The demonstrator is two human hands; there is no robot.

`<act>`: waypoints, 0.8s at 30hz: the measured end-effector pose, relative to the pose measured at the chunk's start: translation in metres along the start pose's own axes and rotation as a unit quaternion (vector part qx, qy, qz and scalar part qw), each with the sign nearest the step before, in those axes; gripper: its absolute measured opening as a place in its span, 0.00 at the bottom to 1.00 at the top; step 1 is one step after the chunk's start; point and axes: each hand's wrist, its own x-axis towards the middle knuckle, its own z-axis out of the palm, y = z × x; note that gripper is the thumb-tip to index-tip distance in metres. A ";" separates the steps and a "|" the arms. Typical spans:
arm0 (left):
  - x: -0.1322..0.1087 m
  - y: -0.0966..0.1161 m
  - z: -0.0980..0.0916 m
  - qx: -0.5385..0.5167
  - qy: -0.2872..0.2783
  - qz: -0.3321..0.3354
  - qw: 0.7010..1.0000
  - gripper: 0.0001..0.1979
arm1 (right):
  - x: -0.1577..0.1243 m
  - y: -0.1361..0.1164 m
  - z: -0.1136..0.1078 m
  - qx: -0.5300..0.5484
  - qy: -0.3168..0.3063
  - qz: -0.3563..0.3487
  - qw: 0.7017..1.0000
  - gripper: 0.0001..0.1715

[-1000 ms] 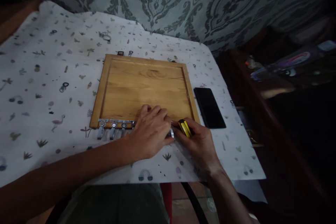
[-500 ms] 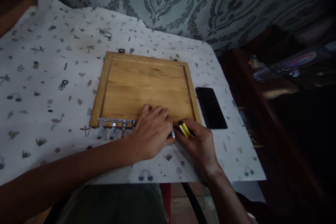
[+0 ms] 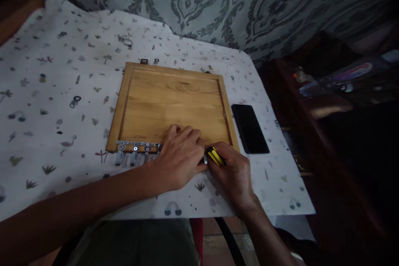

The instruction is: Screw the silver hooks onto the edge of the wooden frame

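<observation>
A wooden framed board [image 3: 174, 99] lies flat on the table, a rail of metal hooks [image 3: 135, 149] with screws along its near edge. My left hand [image 3: 182, 153] covers the rail's middle, fingers curled and pressed down, gripping it against the board. The hooks beneath that palm are hidden. In my right hand [image 3: 232, 170], closed fingers wrap a screwdriver [image 3: 215, 156] with a yellow-and-black handle. It is held at the rail's right end, close beside my left hand. Its tip cannot be seen.
A black phone [image 3: 250, 129] rests right of the board. The table wears a white patterned cloth [image 3: 77, 129]; its far side meets a patterned wall covering [image 3: 199, 4]. Beyond the right edge, a plastic bottle [image 3: 346, 74] lies on dark furniture.
My right hand has shifted slightly left, and the screwdriver handle has turned and tilted a little. My left hand and the board are nearly still.
</observation>
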 end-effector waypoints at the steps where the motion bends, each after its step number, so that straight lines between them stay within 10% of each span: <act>1: 0.000 0.000 0.000 0.000 0.000 -0.001 1.000 0.18 | -0.001 0.000 -0.001 0.007 -0.007 -0.006 1.000 0.09; 9: -0.001 0.000 -0.001 -0.006 0.004 0.000 1.000 0.18 | -0.011 0.005 -0.004 0.043 0.012 -0.048 0.998 0.11; 14: -0.001 -0.001 -0.002 -0.009 -0.003 0.003 1.000 0.18 | -0.016 -0.004 -0.020 0.042 0.124 0.066 0.989 0.08; 18: -0.002 -0.002 -0.003 -0.013 0.001 0.005 1.000 0.18 | -0.007 -0.022 -0.038 0.191 0.262 0.167 0.931 0.08; 24: -0.001 -0.003 -0.005 -0.008 -0.016 -0.004 1.000 0.19 | 0.021 -0.052 -0.043 0.452 0.305 0.087 0.834 0.30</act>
